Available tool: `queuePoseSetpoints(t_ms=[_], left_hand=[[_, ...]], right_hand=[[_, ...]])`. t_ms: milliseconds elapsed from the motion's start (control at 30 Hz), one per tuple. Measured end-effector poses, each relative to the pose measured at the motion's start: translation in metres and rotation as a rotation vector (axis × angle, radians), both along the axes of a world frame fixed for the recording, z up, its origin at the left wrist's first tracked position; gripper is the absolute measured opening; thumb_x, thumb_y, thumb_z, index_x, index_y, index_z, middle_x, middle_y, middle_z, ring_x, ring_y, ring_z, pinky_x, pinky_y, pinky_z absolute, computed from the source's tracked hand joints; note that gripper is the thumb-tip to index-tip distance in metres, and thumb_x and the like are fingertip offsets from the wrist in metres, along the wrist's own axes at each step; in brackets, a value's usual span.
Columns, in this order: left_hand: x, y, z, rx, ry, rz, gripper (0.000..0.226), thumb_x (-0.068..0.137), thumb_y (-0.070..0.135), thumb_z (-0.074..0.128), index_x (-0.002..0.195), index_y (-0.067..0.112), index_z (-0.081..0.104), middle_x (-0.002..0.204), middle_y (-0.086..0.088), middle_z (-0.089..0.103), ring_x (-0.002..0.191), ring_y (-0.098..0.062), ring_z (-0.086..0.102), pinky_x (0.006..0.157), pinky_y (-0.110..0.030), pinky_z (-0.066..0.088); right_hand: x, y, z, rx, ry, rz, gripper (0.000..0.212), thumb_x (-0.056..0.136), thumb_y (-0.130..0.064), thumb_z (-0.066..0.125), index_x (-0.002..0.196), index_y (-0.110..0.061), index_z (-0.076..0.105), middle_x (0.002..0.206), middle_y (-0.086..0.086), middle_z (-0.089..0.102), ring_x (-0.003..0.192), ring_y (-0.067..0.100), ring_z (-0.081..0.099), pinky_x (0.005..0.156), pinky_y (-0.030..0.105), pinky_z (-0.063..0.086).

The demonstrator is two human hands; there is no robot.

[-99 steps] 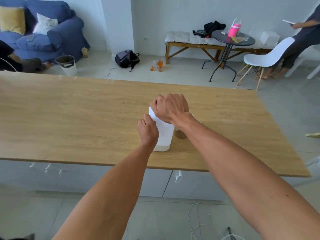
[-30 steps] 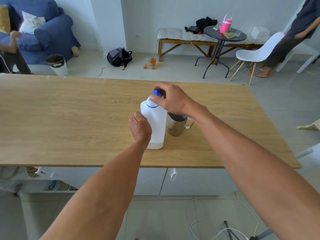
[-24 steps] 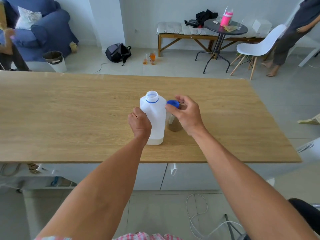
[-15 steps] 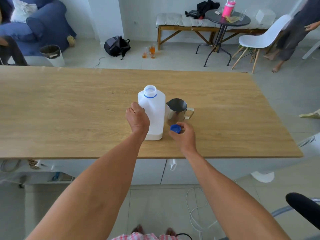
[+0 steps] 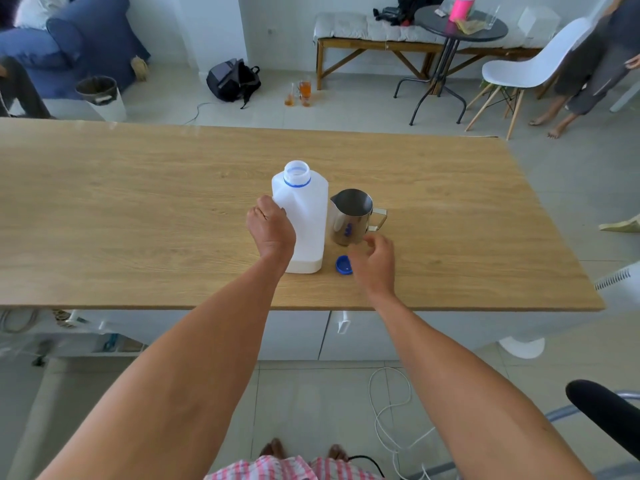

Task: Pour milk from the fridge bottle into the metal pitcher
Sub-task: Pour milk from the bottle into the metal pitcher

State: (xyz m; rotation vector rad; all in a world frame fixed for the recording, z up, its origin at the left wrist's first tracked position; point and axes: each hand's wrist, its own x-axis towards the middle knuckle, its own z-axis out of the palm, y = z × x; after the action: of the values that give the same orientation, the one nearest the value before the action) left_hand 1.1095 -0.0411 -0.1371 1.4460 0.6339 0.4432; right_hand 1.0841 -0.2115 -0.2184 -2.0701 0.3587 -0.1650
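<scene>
A white plastic milk bottle (image 5: 308,220) stands upright on the wooden table (image 5: 138,202), uncapped, with a thin layer of milk at its bottom. My left hand (image 5: 272,230) grips its left side. Right beside it stands the metal pitcher (image 5: 349,218), handle pointing right. The blue cap (image 5: 343,265) lies on the table in front of the pitcher. My right hand (image 5: 375,259) hovers just right of the cap, fingers apart, holding nothing.
Beyond the table's far edge are a black backpack (image 5: 233,79), glasses of orange drink (image 5: 301,93) on the floor, a round black side table (image 5: 460,26), a white chair (image 5: 530,69) and a standing person (image 5: 595,64). A blue sofa (image 5: 69,39) sits far left.
My right hand unscrewed the blue cap, carried it down past the pitcher, set it on the table and let go. My left hand kept holding the bottle.
</scene>
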Motion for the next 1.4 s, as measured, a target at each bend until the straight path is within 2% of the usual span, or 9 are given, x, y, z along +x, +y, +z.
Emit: queuePoseSetpoints(t_ms=[133, 267, 333, 400, 533, 767, 967, 1200, 1400], left_hand=[[-0.001, 0.000, 0.000, -0.006, -0.019, -0.013, 0.027, 0.084, 0.026, 0.033, 0.059, 0.019, 0.025, 0.059, 0.000, 0.029, 0.066, -0.021, 0.027, 0.056, -0.035, 0.026], [0.000, -0.001, -0.001, -0.008, -0.025, -0.009, 0.026, 0.081, 0.029, 0.034, 0.059, 0.019, 0.024, 0.057, 0.004, 0.027, 0.064, -0.021, 0.025, 0.058, -0.036, 0.026], [0.000, -0.001, -0.002, -0.008, -0.035, -0.016, 0.027, 0.081, 0.029, 0.035, 0.060, 0.020, 0.022, 0.056, 0.005, 0.024, 0.062, -0.019, 0.023, 0.056, -0.035, 0.024], [0.001, 0.001, -0.003, -0.018, -0.038, -0.030, 0.035, 0.087, 0.032, 0.039, 0.060, 0.019, 0.022, 0.055, 0.006, 0.023, 0.060, -0.019, 0.023, 0.055, -0.034, 0.024], [-0.002, -0.001, -0.003, 0.016, -0.029, -0.065, 0.060, 0.101, 0.044, 0.054, 0.060, 0.019, 0.018, 0.051, 0.007, 0.019, 0.052, -0.013, 0.021, 0.048, -0.025, 0.027], [-0.002, 0.007, 0.004, 0.056, -0.012, -0.110, 0.059, 0.092, 0.054, 0.054, 0.064, 0.016, 0.019, 0.059, -0.004, 0.025, 0.057, -0.018, 0.025, 0.055, -0.032, 0.028], [0.007, 0.015, 0.028, 0.263, 0.019, -0.182, 0.052, 0.095, 0.039, 0.050, 0.059, 0.021, 0.017, 0.051, 0.010, 0.016, 0.052, -0.013, 0.016, 0.054, -0.032, 0.017], [0.033, 0.024, 0.048, 0.795, 0.169, -0.474, 0.044, 0.093, 0.042, 0.040, 0.060, 0.017, 0.026, 0.058, 0.002, 0.030, 0.054, -0.020, 0.027, 0.054, -0.032, 0.022], [0.047, 0.017, 0.036, 0.984, 0.280, -0.665, 0.046, 0.095, 0.043, 0.037, 0.059, 0.015, 0.033, 0.063, -0.003, 0.036, 0.057, -0.022, 0.034, 0.055, -0.032, 0.026]], right_hand=[[0.034, -0.017, 0.038, -0.026, -0.154, -0.075, 0.027, 0.099, -0.015, 0.050, 0.125, -0.011, 0.052, 0.127, 0.001, 0.049, 0.095, 0.011, 0.050, 0.083, 0.033, 0.046], [0.075, -0.035, 0.052, -0.009, 0.132, 0.035, 0.050, 0.102, -0.025, 0.040, 0.149, -0.012, 0.041, 0.152, 0.004, 0.037, 0.114, 0.022, 0.059, 0.097, 0.040, 0.051], [0.082, -0.042, 0.050, 0.023, 0.251, 0.100, 0.044, 0.101, -0.026, 0.038, 0.142, -0.012, 0.048, 0.142, 0.007, 0.050, 0.105, 0.027, 0.069, 0.082, 0.041, 0.059], [0.079, -0.045, 0.047, 0.040, 0.294, 0.137, 0.025, 0.103, -0.024, 0.039, 0.121, -0.016, 0.054, 0.118, 0.006, 0.063, 0.088, 0.023, 0.073, 0.082, 0.045, 0.061], [0.071, -0.041, 0.038, 0.133, 0.301, 0.138, 0.020, 0.100, -0.019, 0.046, 0.108, -0.008, 0.060, 0.098, 0.004, 0.065, 0.074, 0.019, 0.071, 0.075, 0.040, 0.060], [0.055, -0.023, 0.035, 0.392, 0.339, 0.129, 0.020, 0.099, -0.010, 0.044, 0.085, -0.010, 0.058, 0.069, 0.006, 0.053, 0.046, 0.016, 0.041, 0.047, 0.028, 0.035], [0.054, -0.013, 0.034, 0.353, 0.332, 0.078, 0.026, 0.102, -0.010, 0.046, 0.082, -0.012, 0.062, 0.079, 0.006, 0.057, 0.055, 0.016, 0.042, 0.043, 0.024, 0.034], [0.058, -0.014, 0.027, 0.345, 0.333, 0.072, 0.021, 0.100, -0.009, 0.053, 0.084, -0.009, 0.066, 0.082, 0.012, 0.061, 0.054, 0.017, 0.044, 0.046, 0.027, 0.034], [0.060, -0.014, 0.027, 0.328, 0.315, 0.068, 0.017, 0.099, -0.010, 0.056, 0.085, -0.010, 0.067, 0.083, 0.012, 0.062, 0.060, 0.018, 0.046, 0.047, 0.026, 0.031]])
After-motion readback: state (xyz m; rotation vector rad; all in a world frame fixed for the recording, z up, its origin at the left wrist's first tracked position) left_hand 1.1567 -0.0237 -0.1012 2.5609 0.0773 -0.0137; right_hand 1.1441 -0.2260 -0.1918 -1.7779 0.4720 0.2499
